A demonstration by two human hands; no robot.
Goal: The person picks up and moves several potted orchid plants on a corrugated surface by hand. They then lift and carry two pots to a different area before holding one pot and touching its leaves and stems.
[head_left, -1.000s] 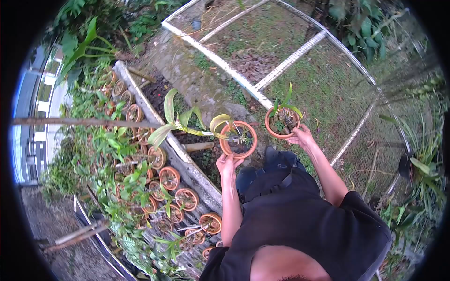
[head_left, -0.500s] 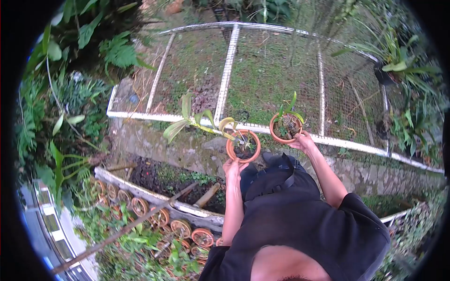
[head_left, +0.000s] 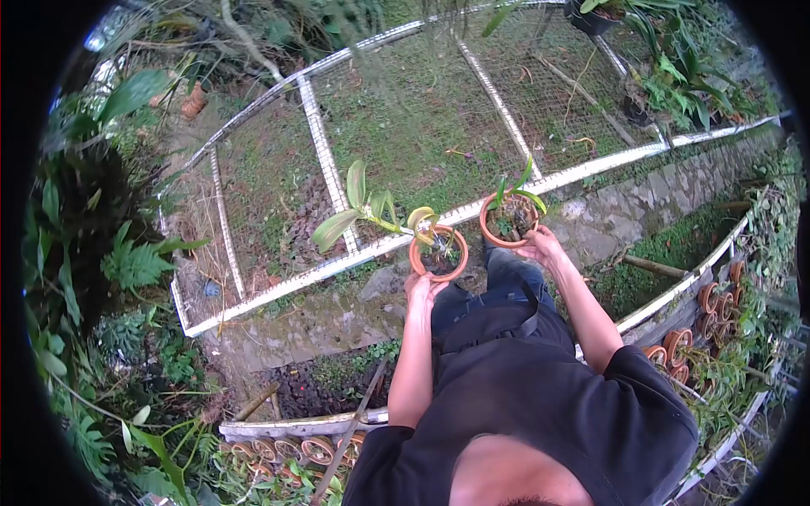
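Observation:
My left hand (head_left: 424, 288) grips the near rim of a round terracotta pot (head_left: 456, 271). From that pot a leafy orchid (head_left: 371, 211) leans out to the left, its broad leaves yellowish green. A second terracotta pot (head_left: 489, 228) is held by my right hand (head_left: 542, 246) at its lower right edge. It carries a smaller plant (head_left: 527, 194) with a few narrow upright leaves. Both pots are held up side by side, a small gap apart, in front of my body. The fingers beneath each pot are partly hidden.
Beyond the pots stretches a white-framed mesh panel (head_left: 321, 152) over grass. A stone ledge (head_left: 295, 325) runs beside it. More clay pots hang along a rail at lower left (head_left: 316, 449) and right (head_left: 677, 344). A dark hanging pot (head_left: 591, 18) is at the top right.
My view and body have turned, so the mesh frame and ledge now slant up to the right. Both pots stay in my hands, at nearly the same spot before me.

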